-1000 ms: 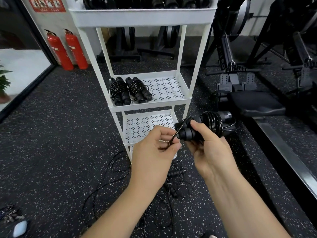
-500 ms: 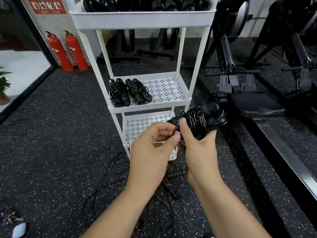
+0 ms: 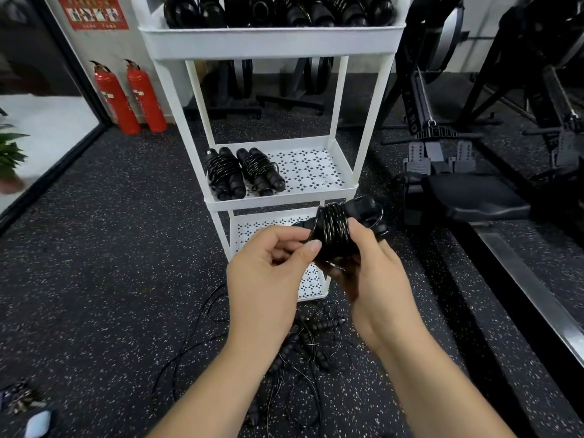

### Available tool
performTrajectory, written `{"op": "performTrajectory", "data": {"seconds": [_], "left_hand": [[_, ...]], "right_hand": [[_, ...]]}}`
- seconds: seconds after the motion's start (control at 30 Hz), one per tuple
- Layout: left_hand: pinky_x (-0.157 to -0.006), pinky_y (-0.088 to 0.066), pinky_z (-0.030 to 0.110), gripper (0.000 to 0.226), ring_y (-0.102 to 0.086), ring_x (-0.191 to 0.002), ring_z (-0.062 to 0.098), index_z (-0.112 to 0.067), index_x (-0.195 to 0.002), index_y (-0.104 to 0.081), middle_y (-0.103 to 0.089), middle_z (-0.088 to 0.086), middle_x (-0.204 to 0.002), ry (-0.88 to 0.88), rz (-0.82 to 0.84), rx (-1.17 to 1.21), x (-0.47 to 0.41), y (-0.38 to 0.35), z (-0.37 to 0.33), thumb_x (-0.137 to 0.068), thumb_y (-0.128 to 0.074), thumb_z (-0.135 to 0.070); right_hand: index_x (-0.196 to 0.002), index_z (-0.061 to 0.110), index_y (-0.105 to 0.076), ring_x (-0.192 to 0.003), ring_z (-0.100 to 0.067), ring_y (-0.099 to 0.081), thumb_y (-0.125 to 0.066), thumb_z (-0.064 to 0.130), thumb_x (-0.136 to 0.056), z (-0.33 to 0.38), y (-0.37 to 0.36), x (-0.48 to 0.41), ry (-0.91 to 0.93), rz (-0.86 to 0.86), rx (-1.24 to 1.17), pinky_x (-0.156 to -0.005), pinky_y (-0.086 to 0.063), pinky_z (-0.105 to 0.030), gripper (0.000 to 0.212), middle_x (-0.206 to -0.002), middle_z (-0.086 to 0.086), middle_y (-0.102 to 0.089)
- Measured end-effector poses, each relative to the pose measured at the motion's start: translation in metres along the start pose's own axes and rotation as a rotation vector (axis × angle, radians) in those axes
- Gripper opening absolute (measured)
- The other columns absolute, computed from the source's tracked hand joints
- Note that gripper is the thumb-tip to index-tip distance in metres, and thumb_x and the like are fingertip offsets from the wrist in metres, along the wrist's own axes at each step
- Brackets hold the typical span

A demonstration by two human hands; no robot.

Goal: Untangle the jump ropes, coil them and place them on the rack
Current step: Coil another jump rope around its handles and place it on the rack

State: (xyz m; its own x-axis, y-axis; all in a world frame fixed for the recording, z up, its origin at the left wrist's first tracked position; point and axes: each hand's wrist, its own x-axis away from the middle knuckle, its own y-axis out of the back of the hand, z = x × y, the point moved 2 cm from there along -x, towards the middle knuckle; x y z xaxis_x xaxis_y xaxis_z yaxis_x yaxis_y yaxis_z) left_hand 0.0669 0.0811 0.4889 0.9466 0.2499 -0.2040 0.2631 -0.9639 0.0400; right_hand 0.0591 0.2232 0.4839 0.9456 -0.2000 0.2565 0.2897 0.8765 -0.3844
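Note:
A black jump rope (image 3: 335, 229), its cord wound in tight turns round its two handles, is held in front of the white rack (image 3: 271, 200). My right hand (image 3: 376, 279) grips the bundle from below and the right, thumb on the coils. My left hand (image 3: 271, 273) pinches the cord end against the bundle's left side. Two coiled ropes (image 3: 243, 175) lie on the rack's middle shelf, and several more fill the top shelf (image 3: 278, 11). A tangle of black ropes (image 3: 303, 346) lies on the floor below my hands.
Two red fire extinguishers (image 3: 129, 99) stand by the wall at the left. Black rowing machines (image 3: 458, 172) and a metal rail (image 3: 537, 298) run along the right. A plant (image 3: 9, 153) sits at the far left edge. The floor is dark speckled rubber.
The coiled bundle has turned from lying sideways to tilted up and moved left towards the rack. My left hand has closed in and now pinches the cord end at the coils.

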Motion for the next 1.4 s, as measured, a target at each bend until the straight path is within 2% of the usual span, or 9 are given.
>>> {"op": "performTrajectory", "data": {"seconds": [0.13,0.3,0.43,0.57,0.7,0.83,0.97,1.23,1.4], "left_hand": [[-0.087,-0.061,0.038,0.013,-0.073,-0.09,0.013,-0.028,-0.094,-0.081,-0.079,-0.007,-0.092,0.052,0.017,0.04,0.007,-0.002,0.002,-0.09,-0.086,-0.017],[-0.093,-0.06,0.041,0.011,-0.073,-0.096,0.012,-0.029,-0.097,-0.08,-0.078,-0.007,-0.097,0.116,-0.035,-0.02,0.002,0.002,0.014,-0.09,-0.086,-0.023],[-0.104,-0.054,0.043,0.039,-0.066,-0.09,0.016,-0.018,-0.104,-0.067,-0.07,-0.002,-0.095,0.411,-0.145,0.288,-0.001,-0.002,0.023,-0.076,-0.094,-0.022],[-0.106,-0.054,0.034,0.056,-0.075,-0.105,0.016,-0.013,-0.133,-0.062,-0.078,0.006,-0.122,0.708,0.001,0.706,-0.008,-0.002,0.026,-0.082,-0.085,-0.007],[-0.103,-0.056,0.035,0.023,-0.073,-0.103,0.018,-0.01,-0.111,-0.071,-0.077,0.008,-0.114,0.813,0.194,0.783,-0.015,0.008,0.025,-0.089,-0.076,-0.004],[-0.094,-0.064,0.035,0.032,-0.072,-0.104,0.023,-0.001,-0.12,-0.07,-0.075,0.015,-0.117,0.895,0.302,0.766,-0.018,0.02,0.03,-0.089,-0.076,-0.004],[-0.092,-0.063,0.034,0.044,-0.074,-0.103,0.026,-0.005,-0.134,-0.067,-0.074,0.021,-0.127,0.855,0.343,0.695,-0.025,0.029,0.026,-0.095,-0.074,-0.025],[-0.083,-0.061,0.031,0.047,-0.069,-0.105,0.025,-0.016,-0.138,-0.068,-0.076,0.015,-0.128,0.645,0.506,0.356,-0.028,0.029,0.025,-0.092,-0.079,-0.02],[-0.089,-0.055,0.038,0.043,-0.071,-0.099,0.023,-0.024,-0.129,-0.072,-0.079,0.009,-0.122,0.498,0.371,0.239,-0.038,0.021,0.022,-0.088,-0.085,-0.029]], "right_hand": [[-0.122,0.02,-0.078,-0.105,-0.013,-0.068,-0.073,0.04,-0.101,-0.001,0.002,-0.002,-0.012,0.004,-0.015,-0.091,-0.051,-0.035,0.03,-0.115,0.006,-0.08],[-0.115,0.014,-0.07,-0.093,-0.02,-0.068,-0.075,0.027,-0.101,-0.001,0.007,-0.005,0.03,-0.034,-0.129,-0.084,-0.057,-0.036,0.019,-0.104,-0.006,-0.075],[-0.112,0.015,-0.057,-0.089,-0.025,-0.073,-0.069,0.02,-0.105,0.0,0.006,-0.004,0.042,0.011,-0.121,-0.085,-0.064,-0.044,0.015,-0.113,-0.021,-0.075],[-0.12,0.013,-0.062,-0.096,-0.031,-0.078,-0.064,0.028,-0.108,0.005,0.007,-0.004,0.048,0.082,-0.009,-0.091,-0.064,-0.049,0.02,-0.116,-0.016,-0.079],[-0.129,0.012,-0.065,-0.106,-0.033,-0.078,-0.061,0.032,-0.11,0.01,0.013,-0.007,0.068,0.136,0.137,-0.097,-0.06,-0.051,0.028,-0.119,-0.009,-0.08],[-0.115,0.023,-0.07,-0.104,-0.021,-0.076,-0.066,0.037,-0.107,0.011,0.02,-0.008,0.149,0.13,0.349,-0.095,-0.058,-0.048,0.016,-0.114,0.0,-0.08],[-0.12,0.018,-0.07,-0.104,-0.022,-0.074,-0.066,0.031,-0.107,0.013,0.025,-0.014,0.087,0.177,0.287,-0.091,-0.056,-0.045,0.019,-0.119,-0.004,-0.079],[-0.127,0.033,-0.059,-0.097,-0.019,-0.074,-0.067,0.035,-0.105,0.011,0.027,-0.025,0.056,0.185,0.254,-0.08,-0.056,-0.042,0.023,-0.114,0.003,-0.079],[-0.138,0.029,-0.052,-0.102,-0.019,-0.077,-0.068,0.047,-0.103,0.014,0.003,-0.035,0.009,0.139,0.151,-0.081,-0.06,-0.036,0.042,-0.122,-0.002,-0.078]]}}
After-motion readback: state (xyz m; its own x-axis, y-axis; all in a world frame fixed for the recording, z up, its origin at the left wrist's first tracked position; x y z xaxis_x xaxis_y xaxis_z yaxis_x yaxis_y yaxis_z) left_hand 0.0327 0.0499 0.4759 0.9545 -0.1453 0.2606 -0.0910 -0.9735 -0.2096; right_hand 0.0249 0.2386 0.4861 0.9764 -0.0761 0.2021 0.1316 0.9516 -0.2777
